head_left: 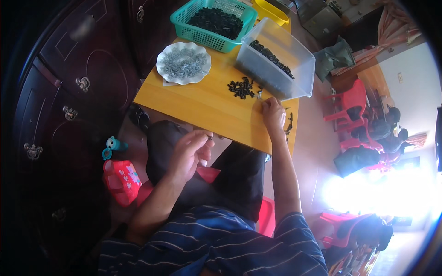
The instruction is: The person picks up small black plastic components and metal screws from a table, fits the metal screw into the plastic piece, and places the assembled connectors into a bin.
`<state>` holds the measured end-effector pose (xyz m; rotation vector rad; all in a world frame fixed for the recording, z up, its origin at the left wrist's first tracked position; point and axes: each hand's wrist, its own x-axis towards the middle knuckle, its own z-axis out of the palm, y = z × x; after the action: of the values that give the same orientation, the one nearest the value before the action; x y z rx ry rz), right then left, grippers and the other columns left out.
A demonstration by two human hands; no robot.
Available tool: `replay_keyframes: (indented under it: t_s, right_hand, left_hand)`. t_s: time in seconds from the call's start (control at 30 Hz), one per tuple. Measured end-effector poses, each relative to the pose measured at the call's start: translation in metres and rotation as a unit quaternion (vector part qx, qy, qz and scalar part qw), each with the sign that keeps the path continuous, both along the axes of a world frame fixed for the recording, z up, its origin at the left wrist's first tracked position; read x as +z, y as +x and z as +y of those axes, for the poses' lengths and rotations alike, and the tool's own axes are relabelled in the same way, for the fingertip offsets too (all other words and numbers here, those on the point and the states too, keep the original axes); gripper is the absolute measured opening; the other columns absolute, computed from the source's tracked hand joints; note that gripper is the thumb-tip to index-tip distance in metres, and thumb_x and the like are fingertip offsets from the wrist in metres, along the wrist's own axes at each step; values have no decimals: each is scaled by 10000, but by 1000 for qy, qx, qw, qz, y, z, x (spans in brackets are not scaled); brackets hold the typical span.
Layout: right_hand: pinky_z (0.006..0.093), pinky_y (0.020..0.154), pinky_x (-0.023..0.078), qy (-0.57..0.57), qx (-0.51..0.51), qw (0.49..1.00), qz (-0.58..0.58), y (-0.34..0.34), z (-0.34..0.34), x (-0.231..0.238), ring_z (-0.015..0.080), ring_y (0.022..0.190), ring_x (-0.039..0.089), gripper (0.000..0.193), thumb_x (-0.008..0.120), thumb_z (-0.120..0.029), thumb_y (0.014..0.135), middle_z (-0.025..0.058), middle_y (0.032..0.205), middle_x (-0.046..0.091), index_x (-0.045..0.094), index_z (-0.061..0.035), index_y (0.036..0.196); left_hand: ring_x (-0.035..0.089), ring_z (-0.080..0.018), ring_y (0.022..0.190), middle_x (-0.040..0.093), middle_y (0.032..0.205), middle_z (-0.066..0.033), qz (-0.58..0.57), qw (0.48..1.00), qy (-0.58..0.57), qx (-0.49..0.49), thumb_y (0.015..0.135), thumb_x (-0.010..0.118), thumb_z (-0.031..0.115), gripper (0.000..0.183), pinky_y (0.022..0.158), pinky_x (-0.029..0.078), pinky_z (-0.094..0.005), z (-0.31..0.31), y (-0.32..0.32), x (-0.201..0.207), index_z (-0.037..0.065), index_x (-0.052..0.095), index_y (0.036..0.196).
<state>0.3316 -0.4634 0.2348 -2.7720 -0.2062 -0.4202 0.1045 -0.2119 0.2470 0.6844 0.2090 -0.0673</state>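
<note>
Nearest: striped blue shirt [198,241], then dark trousers [237,179] under the table edge. Left hand [188,154] is up just short of that edge, over the lap, thumb and forefinger pinched on a small dark piece [210,137]; only its end shows, so can't tell its full shape. Floor to the left: red flowered bag [120,180], turquoise bottle [119,144] just beyond it, lid flipped open. Right hand [275,112] is low over the yellow-brown table [207,100], fingers bunched, tips near a few small silvery bits [259,94]; can't tell whether it has hold of one. Loose black pieces [289,124] strung along the table's right edge, beside that hand. Pile of short black pieces [241,87] past the fingertips, on the bare wood. Left of pile: white wavy-rimmed plate [201,76] heaped with small clear-grey parts [183,63]. Right and behind: translucent bin [301,76], tilted, black parts [272,58] inside. Further back: green mesh basket [202,40] with more black parts [215,23], then a yellow tub [282,19]. Off right, across the floor: red chair [354,102].
</note>
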Motion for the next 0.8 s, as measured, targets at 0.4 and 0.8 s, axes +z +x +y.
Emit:
replay_keyframes:
  t_s: [0.4,0.8]
  right_hand:
    - [234,685,506,430,64,885,166,-94,35,41,74,711,601,146,690,-157,992,-4,874,678,690,-28,1060]
    - [225,707,480,631,168,713,255,-173,98,37,80,757,578,99,652,-102,1027,17,906,675,660,-8,1059]
  left_hand:
    - [641,-110,666,704,900,-58,-14,997,-80,-15,1025,645,223,200,621,537,-245,0,2,-14,39,684,1092]
    - [637,-101,741,711,894,-46,-10,999,44,12,1001,644,72,162,693,543,-261,-6,0,-3,3,683,1142]
